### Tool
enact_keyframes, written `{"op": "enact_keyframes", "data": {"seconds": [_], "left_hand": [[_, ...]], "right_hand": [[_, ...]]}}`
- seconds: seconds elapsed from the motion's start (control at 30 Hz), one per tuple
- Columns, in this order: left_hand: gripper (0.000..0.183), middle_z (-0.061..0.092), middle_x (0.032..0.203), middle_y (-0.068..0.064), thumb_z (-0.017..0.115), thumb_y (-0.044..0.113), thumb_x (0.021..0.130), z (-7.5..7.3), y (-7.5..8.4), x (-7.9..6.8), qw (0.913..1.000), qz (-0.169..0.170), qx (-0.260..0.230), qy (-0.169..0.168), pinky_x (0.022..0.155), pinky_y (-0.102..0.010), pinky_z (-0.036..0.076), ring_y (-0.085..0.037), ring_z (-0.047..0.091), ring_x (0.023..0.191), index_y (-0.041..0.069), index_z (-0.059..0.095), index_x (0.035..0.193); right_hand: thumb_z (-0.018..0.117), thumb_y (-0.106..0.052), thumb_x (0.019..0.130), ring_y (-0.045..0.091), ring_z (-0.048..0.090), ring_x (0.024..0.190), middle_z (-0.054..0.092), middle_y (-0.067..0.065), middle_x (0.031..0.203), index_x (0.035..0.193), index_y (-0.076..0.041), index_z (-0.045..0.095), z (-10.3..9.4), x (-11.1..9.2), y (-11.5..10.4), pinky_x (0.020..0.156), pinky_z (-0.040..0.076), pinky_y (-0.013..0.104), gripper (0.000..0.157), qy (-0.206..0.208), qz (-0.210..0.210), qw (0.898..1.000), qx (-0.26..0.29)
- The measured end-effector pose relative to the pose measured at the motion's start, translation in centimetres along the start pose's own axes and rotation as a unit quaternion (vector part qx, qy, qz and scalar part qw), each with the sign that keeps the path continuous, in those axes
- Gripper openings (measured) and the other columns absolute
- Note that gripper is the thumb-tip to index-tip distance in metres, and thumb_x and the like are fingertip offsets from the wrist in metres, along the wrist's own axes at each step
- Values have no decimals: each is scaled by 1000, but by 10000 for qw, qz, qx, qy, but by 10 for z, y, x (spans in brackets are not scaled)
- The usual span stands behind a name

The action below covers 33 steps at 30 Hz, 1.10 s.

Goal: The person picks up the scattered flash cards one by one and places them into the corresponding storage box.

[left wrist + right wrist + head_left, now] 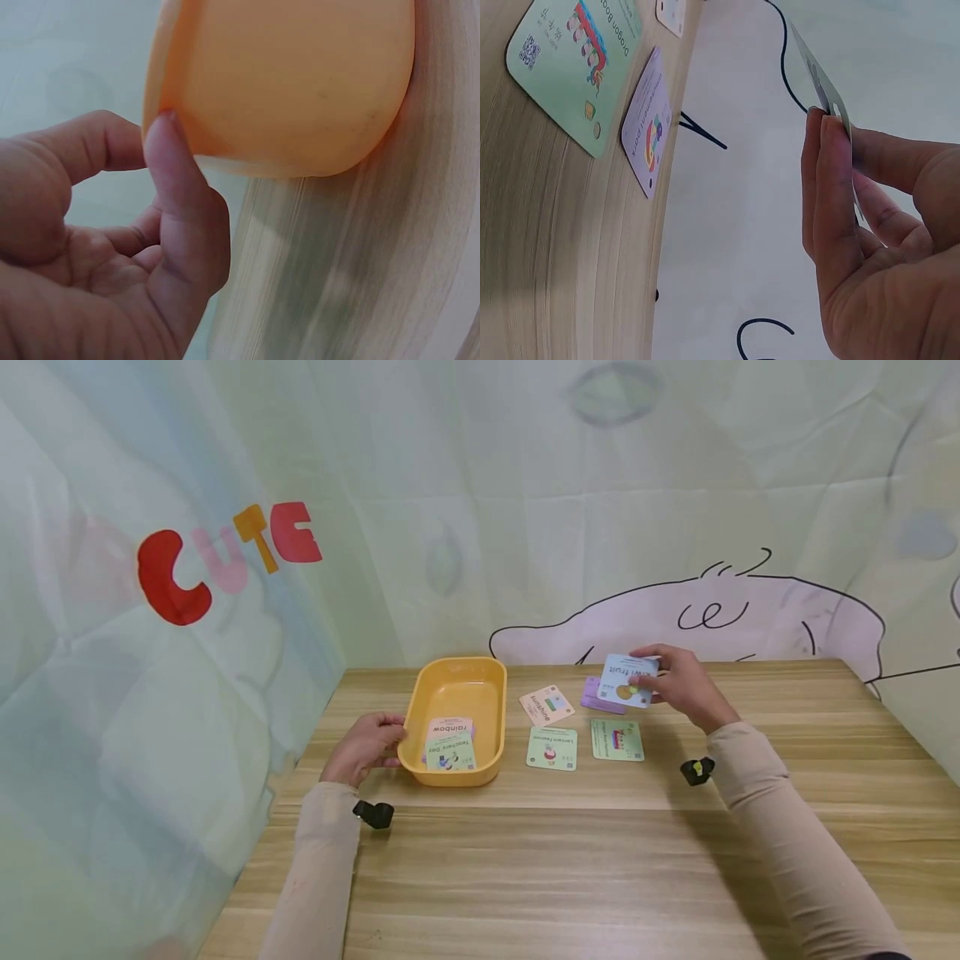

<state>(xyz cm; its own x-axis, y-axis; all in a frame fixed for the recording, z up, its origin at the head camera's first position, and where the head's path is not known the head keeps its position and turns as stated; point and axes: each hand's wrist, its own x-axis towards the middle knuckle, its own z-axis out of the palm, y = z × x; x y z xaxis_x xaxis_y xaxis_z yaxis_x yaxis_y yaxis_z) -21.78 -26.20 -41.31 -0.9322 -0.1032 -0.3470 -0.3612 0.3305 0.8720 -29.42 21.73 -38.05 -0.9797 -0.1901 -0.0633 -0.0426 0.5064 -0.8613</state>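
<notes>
1. My right fingers (832, 187) are clamped on the kiwi fruit card (617, 675), pinching it near one edge – I'd say so that most of its printed face stays uncovered. It's up in the air, clear of the counter (525, 868).
2. My left fingers (180, 187) pinch the wall of the yellow tub (468, 697), probably to keep it from sliding.
3. Inside, the teachers' day card (452, 753) overlaps the rainbow card (447, 727) at the near end, seemingly just as they landed.
4. Right of the tub, the sunshine card (547, 705), lantern card (552, 750), dragon boat card (618, 740) and purple card (591, 695) lie flat and apart – spacing that likely makes each edge easy to get at.
</notes>
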Motion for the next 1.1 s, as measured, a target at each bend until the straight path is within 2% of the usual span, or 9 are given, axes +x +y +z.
{"op": "enact_keyframes", "data": {"seconds": [1.1], "left_hand": [[38,58,121,-15,56,15,103,-1,-1,1,10000,30,-64,1,69,-30,61,-21,60,90,-1,52,137]], "right_hand": [[66,-8,98,33,63,106,57,22,130,144,-8,53,27,8,-19,79,61,33,47,-116,-43,9998,131]]}}
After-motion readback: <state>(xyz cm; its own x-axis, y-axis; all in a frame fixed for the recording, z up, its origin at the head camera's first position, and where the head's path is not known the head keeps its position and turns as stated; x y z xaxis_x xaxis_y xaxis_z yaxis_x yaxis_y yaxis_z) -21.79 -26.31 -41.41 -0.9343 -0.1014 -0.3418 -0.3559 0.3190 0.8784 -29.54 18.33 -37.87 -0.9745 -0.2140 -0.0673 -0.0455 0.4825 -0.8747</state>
